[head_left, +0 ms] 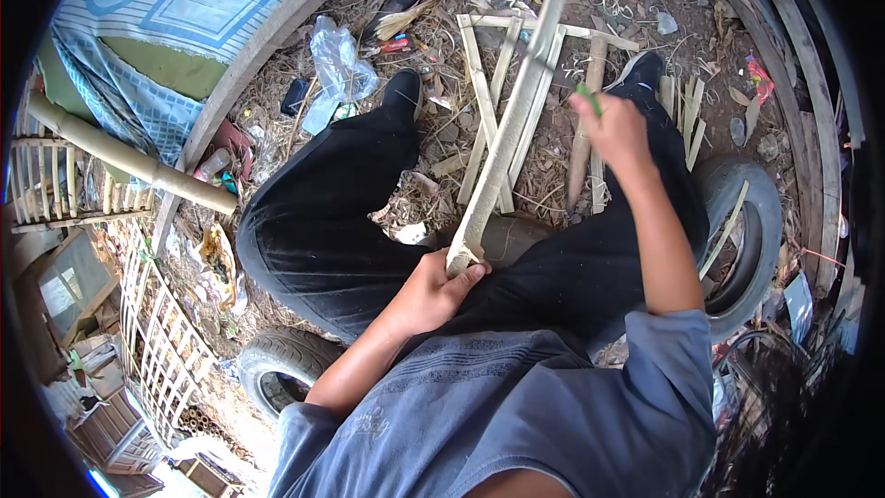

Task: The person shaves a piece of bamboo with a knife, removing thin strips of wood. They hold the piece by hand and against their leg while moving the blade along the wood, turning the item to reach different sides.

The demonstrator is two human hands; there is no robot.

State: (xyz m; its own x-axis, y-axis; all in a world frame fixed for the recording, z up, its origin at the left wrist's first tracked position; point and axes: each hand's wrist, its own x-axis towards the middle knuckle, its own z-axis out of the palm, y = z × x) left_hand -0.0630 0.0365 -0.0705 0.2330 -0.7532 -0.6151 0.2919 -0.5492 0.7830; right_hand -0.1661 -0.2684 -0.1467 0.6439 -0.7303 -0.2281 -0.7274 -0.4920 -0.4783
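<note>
Long, pale strip of wood or bamboo (pixel 514 120), gripped at the near end by the left fingers (pixel 467 280), slanting away ahead and somewhat to the right. Narrow and nearly straight, with a darker patch partway along and a ragged, peeled sliver near the held end. To the right of the strip, clenched in the right fingers (pixel 606 134), a slim green object (pixel 588 100), short end projecting past the grip; remainder hidden or too unclear to tell.
</note>
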